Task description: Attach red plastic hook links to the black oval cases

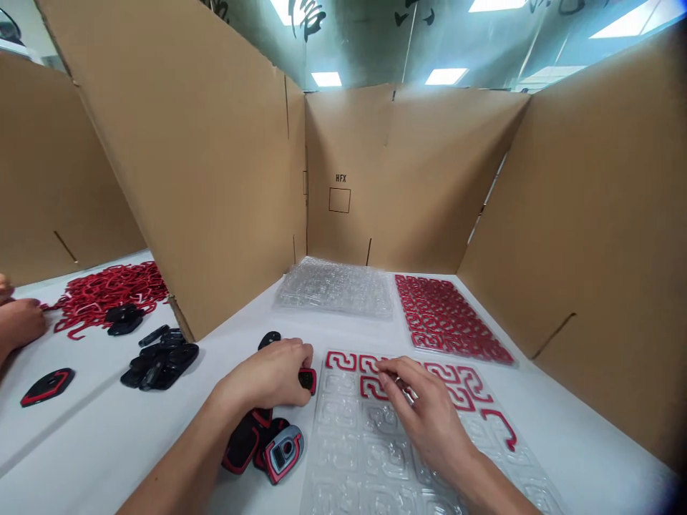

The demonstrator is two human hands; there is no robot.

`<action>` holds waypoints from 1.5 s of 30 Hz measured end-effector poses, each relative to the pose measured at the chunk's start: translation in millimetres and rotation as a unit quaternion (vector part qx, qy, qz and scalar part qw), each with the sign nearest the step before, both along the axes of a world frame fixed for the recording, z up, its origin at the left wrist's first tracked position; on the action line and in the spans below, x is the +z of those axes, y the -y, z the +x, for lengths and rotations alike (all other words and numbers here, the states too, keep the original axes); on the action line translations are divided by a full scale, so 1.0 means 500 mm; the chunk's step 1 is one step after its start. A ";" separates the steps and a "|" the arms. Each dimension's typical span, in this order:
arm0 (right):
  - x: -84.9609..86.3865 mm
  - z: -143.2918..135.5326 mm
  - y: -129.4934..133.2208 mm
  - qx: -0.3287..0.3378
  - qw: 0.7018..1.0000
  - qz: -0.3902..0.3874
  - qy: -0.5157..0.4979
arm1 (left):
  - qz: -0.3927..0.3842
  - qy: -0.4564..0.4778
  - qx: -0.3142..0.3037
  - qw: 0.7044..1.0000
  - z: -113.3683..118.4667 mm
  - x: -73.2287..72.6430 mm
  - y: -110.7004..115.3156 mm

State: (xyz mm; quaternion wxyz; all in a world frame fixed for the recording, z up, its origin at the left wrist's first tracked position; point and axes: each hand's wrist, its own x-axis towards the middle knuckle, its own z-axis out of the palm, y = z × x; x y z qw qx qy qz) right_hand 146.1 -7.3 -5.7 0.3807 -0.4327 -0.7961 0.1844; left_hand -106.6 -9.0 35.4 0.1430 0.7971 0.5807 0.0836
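My left hand (276, 373) is closed around a small black plastic casing with a red rim (308, 380), just left of the clear tray. My right hand (426, 408) hovers over or rests on the clear moulded plastic tray (340, 447), thumb and fingers pinched together. Whatever those fingertips hold is hidden. Beside them, red hook-shaped trim pieces (341, 360) lie in the tray's upper pockets. A single curved red strip (502, 428) sits near its right edge. Below my left wrist is a small pile of black casings with red trim (241, 440), one with its grey inner side up (284, 452).
Stacked clear trays (335, 286) stand at the back, next to a tray filled with red pieces (451, 318). Cardboard walls (418, 179) enclose the white table. Left of the partition lie black casings (161, 361), a red heap (112, 293) and another person's hand (24, 322).
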 end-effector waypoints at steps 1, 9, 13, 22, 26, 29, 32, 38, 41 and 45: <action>-0.002 -0.002 0.002 0.000 1.000 -0.024 -0.017 | 0.015 0.036 -0.007 0.999 0.010 0.003 0.003; -0.018 -0.034 0.004 0.113 0.896 -0.293 -0.314 | 0.010 0.366 -0.062 0.929 0.138 -0.023 0.030; -0.008 -0.027 -0.006 0.098 0.858 -0.320 -0.391 | -0.077 0.549 0.014 0.832 0.155 -0.047 0.018; -0.017 -0.014 0.011 0.023 0.979 -0.100 -0.179 | -0.181 0.668 0.067 0.719 0.166 -0.064 0.010; -0.011 -0.007 0.013 0.008 0.996 -0.043 -0.082 | -0.194 0.653 0.044 0.731 0.158 -0.059 0.008; -0.007 0.001 0.009 -0.013 1.000 0.012 -0.018 | -0.211 0.628 0.028 0.749 0.152 -0.057 0.005; -0.005 0.007 0.006 0.005 0.998 0.052 0.036 | -0.214 0.604 0.025 0.767 0.149 -0.056 0.003; -0.002 0.004 0.010 0.021 0.999 0.042 -0.022 | -0.214 0.634 0.038 0.742 0.154 -0.058 0.006; -0.002 -0.009 0.013 0.031 0.980 -0.087 -0.173 | -0.159 0.595 0.028 0.787 0.154 -0.063 0.004; 0.003 -0.027 0.014 0.090 0.859 -0.304 -0.401 | 0.014 0.446 0.037 0.894 0.149 -0.069 0.004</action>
